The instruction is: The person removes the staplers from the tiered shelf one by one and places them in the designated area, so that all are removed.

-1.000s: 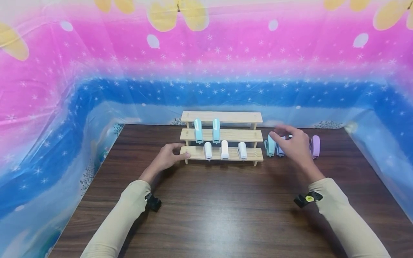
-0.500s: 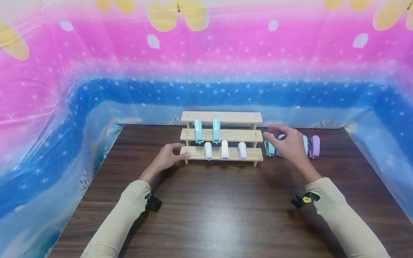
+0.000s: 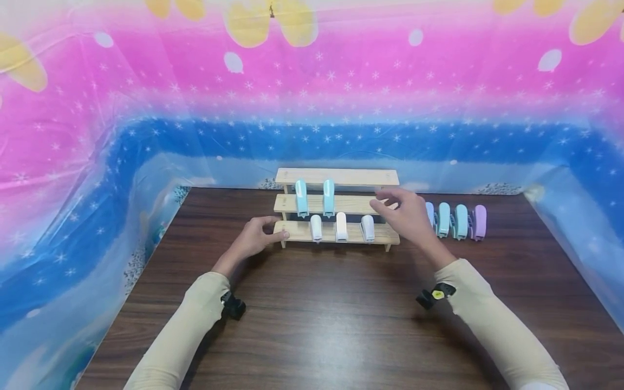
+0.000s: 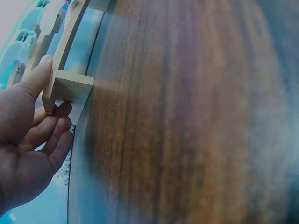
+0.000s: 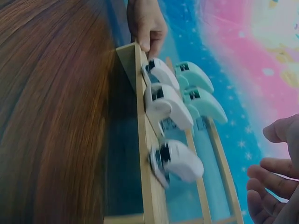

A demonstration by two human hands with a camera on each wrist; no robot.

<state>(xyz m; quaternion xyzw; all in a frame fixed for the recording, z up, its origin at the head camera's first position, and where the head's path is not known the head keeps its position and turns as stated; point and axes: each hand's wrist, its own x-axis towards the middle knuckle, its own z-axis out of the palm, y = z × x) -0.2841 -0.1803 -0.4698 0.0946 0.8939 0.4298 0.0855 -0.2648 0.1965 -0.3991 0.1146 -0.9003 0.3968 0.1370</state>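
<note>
A three-tier wooden display stand stands on the table. My left hand pinches the left end of its lowest step; the left wrist view shows the thumb on top and curled fingers below. Three white mini staplers sit along that lowest step, and two mint staplers on the middle one. My right hand is over the stand's right end, thumb and fingers apart; the right wrist view shows nothing between the fingers.
Right of the stand, a row of several staplers stands on the table: a lavender-blue one partly behind the right hand, mint ones and a purple one. A printed cloth hangs behind the dark wooden table.
My right hand has moved left, from over the row of staplers to the stand's right end, uncovering more of the row. The left hand stays on the stand.
</note>
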